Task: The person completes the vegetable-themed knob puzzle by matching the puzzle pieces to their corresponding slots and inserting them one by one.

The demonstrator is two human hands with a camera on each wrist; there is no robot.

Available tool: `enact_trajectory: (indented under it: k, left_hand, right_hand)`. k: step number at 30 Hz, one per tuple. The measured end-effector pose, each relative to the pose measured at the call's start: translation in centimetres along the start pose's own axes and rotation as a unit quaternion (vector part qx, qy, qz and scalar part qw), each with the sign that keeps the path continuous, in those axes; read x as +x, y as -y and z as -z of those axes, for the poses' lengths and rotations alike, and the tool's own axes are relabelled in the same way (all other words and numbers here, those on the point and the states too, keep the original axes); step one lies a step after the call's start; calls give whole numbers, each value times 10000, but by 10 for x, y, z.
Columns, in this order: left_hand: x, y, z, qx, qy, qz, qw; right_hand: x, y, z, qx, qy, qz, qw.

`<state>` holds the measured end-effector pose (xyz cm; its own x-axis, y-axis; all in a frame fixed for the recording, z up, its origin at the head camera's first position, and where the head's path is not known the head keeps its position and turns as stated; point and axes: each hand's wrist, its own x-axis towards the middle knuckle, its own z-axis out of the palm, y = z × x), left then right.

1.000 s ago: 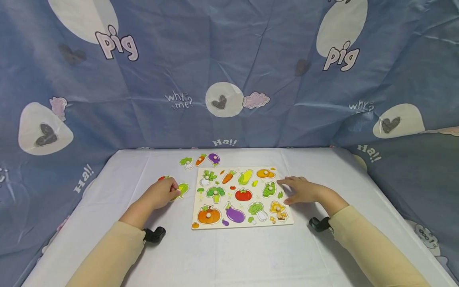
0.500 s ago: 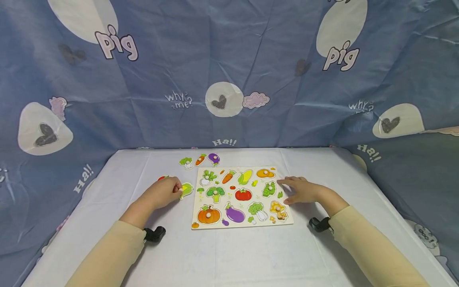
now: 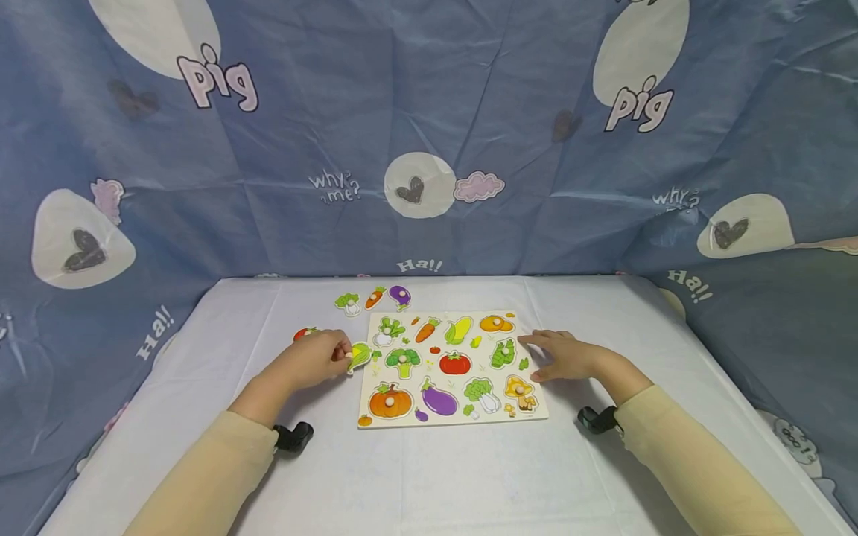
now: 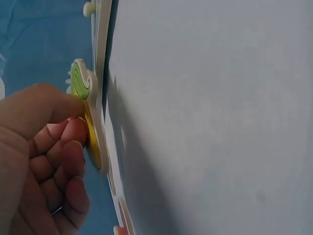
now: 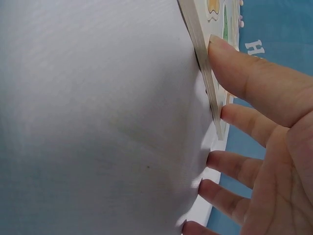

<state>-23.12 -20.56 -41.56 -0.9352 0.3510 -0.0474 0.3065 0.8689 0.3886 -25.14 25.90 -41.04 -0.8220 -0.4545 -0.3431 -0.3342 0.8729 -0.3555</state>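
My left hand (image 3: 315, 359) pinches a yellow-and-green corn puzzle piece (image 3: 360, 355) between thumb and fingers. In the left wrist view the corn piece (image 4: 93, 122) stands on edge, tilted, clear of the tablecloth. It overlaps the left border of the wooden vegetable puzzle board (image 3: 415, 419) in the head view. Fingers spread, my right hand (image 3: 563, 355) touches the board's right edge; its thumb (image 5: 230, 63) lies on top of the board. A corn picture (image 3: 459, 330) shows in the board's back row. A red tomato piece (image 3: 303, 334) is partly hidden behind my left hand.
Behind the board lie a bok choy piece (image 3: 348, 304), a carrot piece (image 3: 375, 298) and an eggplant piece (image 3: 400, 297). Knobbed pieces sit in the board, among them a pumpkin (image 3: 382, 406) and a mushroom (image 3: 516, 387). A blue patterned cloth (image 3: 429, 238) hangs behind the white table.
My left hand has carried the corn piece rightward, from beside the board to its left border. The right hand and the board have stayed in place.
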Motion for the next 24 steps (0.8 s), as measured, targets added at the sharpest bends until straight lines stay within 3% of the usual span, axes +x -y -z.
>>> enact_trajectory:
  k: [14,24]
  left_hand:
    - [2,-18,-3,436,-33,-169,9989]
    - [7,-17,-13,-21,12,-132,9999]
  right_hand:
    - [-1,1,1,19,28,-53,10000]
    - [0,0,-1,70,35,-80,9999]
